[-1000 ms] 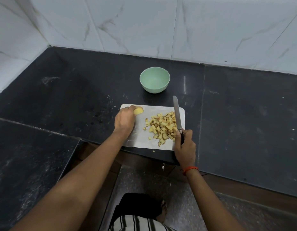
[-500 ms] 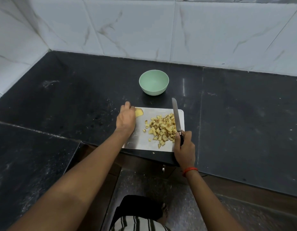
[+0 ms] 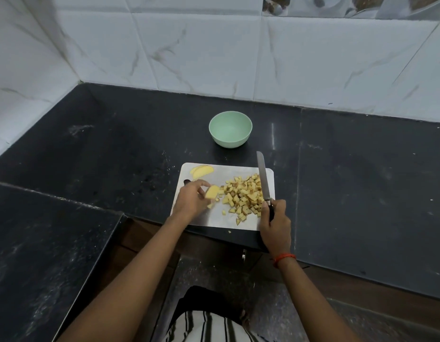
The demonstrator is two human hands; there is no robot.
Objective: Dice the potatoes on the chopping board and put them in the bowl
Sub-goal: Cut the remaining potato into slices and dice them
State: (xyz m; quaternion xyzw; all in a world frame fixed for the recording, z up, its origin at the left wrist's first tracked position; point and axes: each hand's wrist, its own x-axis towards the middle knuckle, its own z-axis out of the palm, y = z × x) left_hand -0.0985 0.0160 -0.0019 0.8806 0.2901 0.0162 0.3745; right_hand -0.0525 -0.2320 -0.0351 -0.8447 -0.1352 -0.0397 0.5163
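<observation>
A pale chopping board [image 3: 214, 219] lies at the counter's front edge. A heap of diced potato [image 3: 243, 195] covers its right half. My left hand [image 3: 189, 199] pinches a potato slice [image 3: 212, 191] just left of the heap, slightly above the board. More potato slices [image 3: 201, 171] lie at the board's far left corner. My right hand [image 3: 275, 224] grips the handle of a knife [image 3: 262, 178], whose blade points away along the heap's right side. An empty mint-green bowl [image 3: 230, 129] stands on the counter behind the board.
The board sits on a black stone counter [image 3: 362, 181] backed by white marbled wall tiles [image 3: 214, 53]. A lower black surface [image 3: 41, 243] extends at the left. A stray potato bit [image 3: 229, 232] lies on the counter by the board's front edge.
My left hand has come back from the board's far left corner with one slice, now held beside the diced heap. Remaining slices lie uncovered in that corner. The knife hand has barely moved.
</observation>
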